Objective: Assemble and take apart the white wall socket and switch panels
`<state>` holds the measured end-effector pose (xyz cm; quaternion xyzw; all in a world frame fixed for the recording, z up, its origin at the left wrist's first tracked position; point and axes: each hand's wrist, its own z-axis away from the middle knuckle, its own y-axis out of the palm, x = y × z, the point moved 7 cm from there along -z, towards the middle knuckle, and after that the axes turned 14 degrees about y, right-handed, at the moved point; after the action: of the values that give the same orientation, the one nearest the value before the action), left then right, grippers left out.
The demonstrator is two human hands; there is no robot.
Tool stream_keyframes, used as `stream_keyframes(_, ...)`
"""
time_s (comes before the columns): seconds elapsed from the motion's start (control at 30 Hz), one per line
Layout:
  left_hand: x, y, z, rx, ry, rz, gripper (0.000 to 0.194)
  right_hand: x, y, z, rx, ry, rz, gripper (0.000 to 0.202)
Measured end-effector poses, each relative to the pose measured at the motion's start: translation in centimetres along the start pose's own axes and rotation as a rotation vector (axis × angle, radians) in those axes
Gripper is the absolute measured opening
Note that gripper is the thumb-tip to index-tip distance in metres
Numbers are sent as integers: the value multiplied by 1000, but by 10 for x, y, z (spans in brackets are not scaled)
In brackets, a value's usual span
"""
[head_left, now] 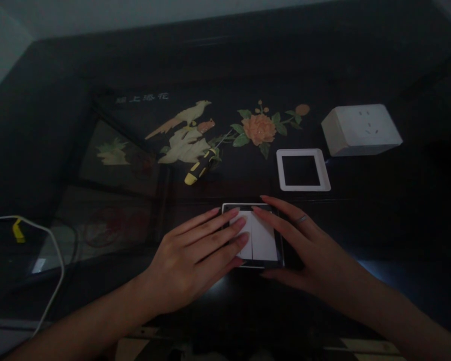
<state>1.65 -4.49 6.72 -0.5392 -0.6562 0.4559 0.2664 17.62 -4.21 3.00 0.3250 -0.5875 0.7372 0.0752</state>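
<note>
A double-rocker wall switch (263, 236) with two white rockers and a dark surround lies in front of me on the dark table. Stretched across its left side are the fingers of my left hand (195, 253), with the thumb by its lower edge. My right hand (304, 240) grips the right side, fingers at the top edge and thumb at the bottom. A ring is on one right finger. Beyond the switch lies a square white cover frame (280, 170). Part of the left rocker is hidden under my fingers.
A screwdriver (200, 167) with a yellow and black handle lies beyond my left hand. A white box with a power socket (364, 129) stands at the back right. At the left runs a white cable (62, 260) with a yellow tag (18, 230). The glossy tabletop (135, 65) bears a bird-and-flower inlay.
</note>
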Motion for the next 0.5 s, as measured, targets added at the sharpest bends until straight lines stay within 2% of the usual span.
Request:
stream_keyframes(0.17,0,0,0,-23,-14,20,24,0,0,-1,3,-3,13,87)
stream_keyframes(0.5,0,4,0,36,4,44,26,-1,1,-1,13,15,-32,84)
